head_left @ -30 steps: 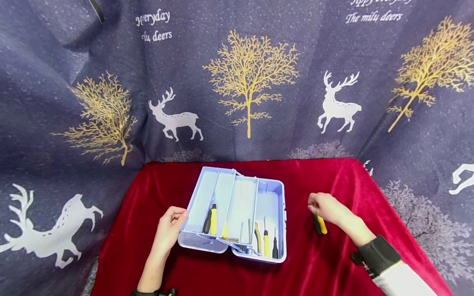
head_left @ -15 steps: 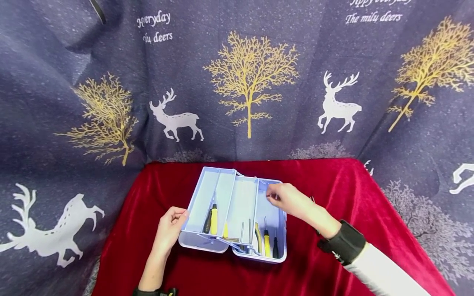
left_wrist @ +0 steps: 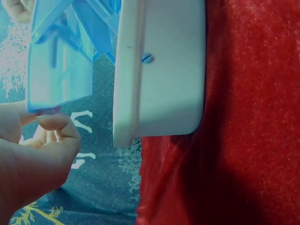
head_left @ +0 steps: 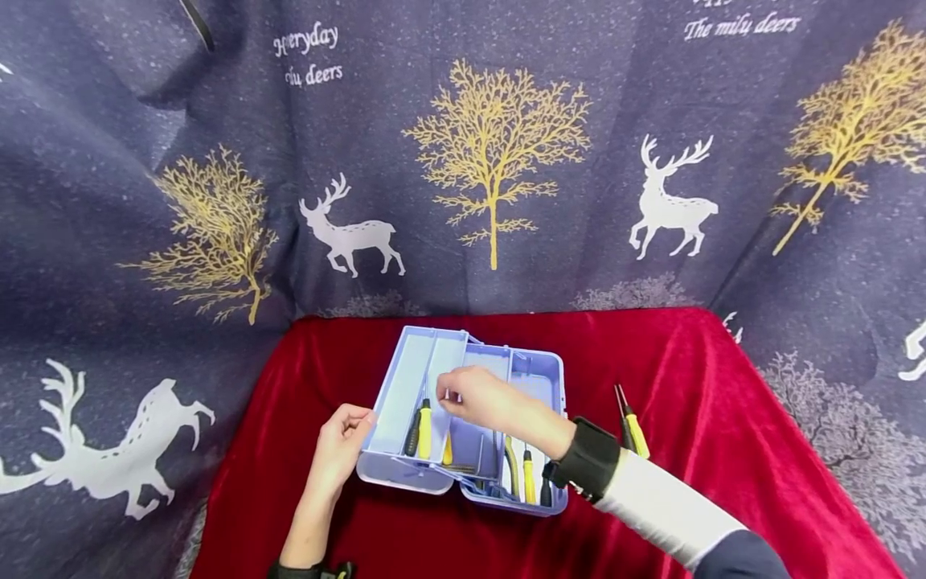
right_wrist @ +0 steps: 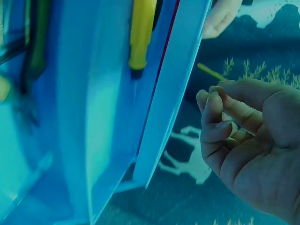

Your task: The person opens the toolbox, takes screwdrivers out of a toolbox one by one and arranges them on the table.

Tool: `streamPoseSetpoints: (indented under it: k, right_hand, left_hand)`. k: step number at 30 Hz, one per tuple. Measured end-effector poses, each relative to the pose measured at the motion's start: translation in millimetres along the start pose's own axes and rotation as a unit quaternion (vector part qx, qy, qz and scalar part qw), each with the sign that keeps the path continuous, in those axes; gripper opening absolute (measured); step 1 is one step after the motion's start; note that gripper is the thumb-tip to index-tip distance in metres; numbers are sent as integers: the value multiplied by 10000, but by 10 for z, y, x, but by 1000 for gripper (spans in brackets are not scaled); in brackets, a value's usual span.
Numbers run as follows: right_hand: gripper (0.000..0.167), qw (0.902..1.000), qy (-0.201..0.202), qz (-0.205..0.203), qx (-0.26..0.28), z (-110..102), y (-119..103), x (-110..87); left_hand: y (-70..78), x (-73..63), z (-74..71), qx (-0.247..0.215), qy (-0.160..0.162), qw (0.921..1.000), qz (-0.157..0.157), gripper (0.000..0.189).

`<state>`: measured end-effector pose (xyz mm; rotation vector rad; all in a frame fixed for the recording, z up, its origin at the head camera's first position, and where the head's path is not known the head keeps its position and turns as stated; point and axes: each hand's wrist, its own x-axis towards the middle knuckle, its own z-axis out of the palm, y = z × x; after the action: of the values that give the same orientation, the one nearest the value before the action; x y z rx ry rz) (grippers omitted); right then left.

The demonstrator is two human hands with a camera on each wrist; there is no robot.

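Observation:
A light blue toolbox [head_left: 547,363] stands spread apart, its stepped trays fanned out to the left. My left hand [head_left: 336,446] pinches the outer edge of the left tray [head_left: 405,362]; the left wrist view shows thumb and fingers at the tray's corner [left_wrist: 51,96]. Above the trays is my right hand [head_left: 473,394], fingers loosely curled, with nothing visible between them in the right wrist view. Just below it in the head view, a yellow-handled screwdriver [head_left: 425,430] and a black-handled tool [head_left: 412,434] lie in the left tray.
Right of the box, black-and-yellow-handled tools [head_left: 637,434] with thin metal ends lie on the red cloth [head_left: 694,482]. In the box's deep bottom are another yellow-handled screwdriver [head_left: 530,478] and other tools. A patterned curtain [head_left: 405,161] hangs behind.
My right hand has moved left, from above the yellow-and-black-handled tools on the cloth, past the deep bottom, to over the trays. My left hand has stayed at the tray's edge.

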<state>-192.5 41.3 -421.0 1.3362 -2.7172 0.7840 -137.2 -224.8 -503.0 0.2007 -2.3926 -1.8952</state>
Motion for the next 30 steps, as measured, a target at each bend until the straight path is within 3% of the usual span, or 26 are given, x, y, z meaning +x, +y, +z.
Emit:
streamPoseSetpoints:
  k: [10, 30]
  right_hand:
    - [13, 9978, -604, 150, 218, 252, -141, 196]
    - [5, 9894, -1185, 837, 82, 311, -253, 278]
  left_hand:
    - [12, 10, 21, -92, -22, 9999, -49, 14]
    - [-13, 27, -12, -89, -15, 9999, -84, 15]
